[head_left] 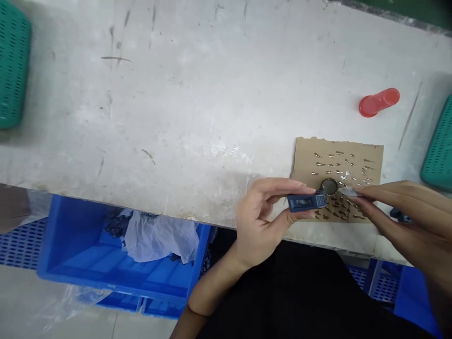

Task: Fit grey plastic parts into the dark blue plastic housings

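Note:
My left hand point(259, 221) grips a small dark blue plastic part point(306, 202) between thumb and fingers; it has an oblong recess on top and a ribbed right end. My right hand point(406, 207) pinches a small pale, flat piece point(349, 191), whose kind I cannot make out. Beneath both hands lies a brown cardboard sheet point(303, 157) dotted with many shiny drop-like marks. A round, crimped bottle cap point(329, 187) is on the sheet, between the dark part and the pale piece. Another dark blue part point(399, 215) is partly hidden behind my right hand.
A translucent red cup point(379, 102) stands beyond the sheet on the pale worktable point(197, 108). Green baskets sit at the left point(14, 66) and right point(439, 150) edges. Below the table's front edge, a blue bin point(116, 278) holds dark pieces and a crumpled white sheet point(160, 235).

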### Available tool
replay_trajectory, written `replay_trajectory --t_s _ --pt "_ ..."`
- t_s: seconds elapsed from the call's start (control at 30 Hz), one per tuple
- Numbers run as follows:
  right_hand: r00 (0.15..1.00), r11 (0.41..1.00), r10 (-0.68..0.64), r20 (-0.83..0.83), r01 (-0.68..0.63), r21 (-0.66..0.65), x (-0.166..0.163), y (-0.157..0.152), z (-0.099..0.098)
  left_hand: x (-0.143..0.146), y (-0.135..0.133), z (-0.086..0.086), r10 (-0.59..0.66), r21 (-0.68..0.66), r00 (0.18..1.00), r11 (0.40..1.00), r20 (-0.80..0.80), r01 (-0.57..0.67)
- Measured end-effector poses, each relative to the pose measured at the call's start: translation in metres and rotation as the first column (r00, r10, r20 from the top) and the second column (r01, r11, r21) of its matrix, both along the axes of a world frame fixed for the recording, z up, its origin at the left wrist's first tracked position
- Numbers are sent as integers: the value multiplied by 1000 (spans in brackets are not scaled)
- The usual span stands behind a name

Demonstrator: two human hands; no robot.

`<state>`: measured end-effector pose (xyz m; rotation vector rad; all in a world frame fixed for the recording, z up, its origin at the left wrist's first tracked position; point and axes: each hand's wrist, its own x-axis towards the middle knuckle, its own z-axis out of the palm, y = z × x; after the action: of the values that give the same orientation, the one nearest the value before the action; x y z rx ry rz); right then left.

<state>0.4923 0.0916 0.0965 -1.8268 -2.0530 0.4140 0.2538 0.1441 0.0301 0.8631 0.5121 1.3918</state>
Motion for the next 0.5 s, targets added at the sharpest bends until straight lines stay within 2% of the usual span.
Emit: replay_trajectory --t_s 0.17,0.37,0.5 --pt "994 996 84 74 -85 10 -8 5 -1 -5 3 -4 83 42 993 996 -84 -80" --pt "996 996 80 35 -78 -52 -6 3 -7 -7 4 -9 144 117 975 985 -168 -126" --pt "996 996 67 52 -63 -66 -4 3 -3 -6 3 -7 123 92 975 990 -184 -108"
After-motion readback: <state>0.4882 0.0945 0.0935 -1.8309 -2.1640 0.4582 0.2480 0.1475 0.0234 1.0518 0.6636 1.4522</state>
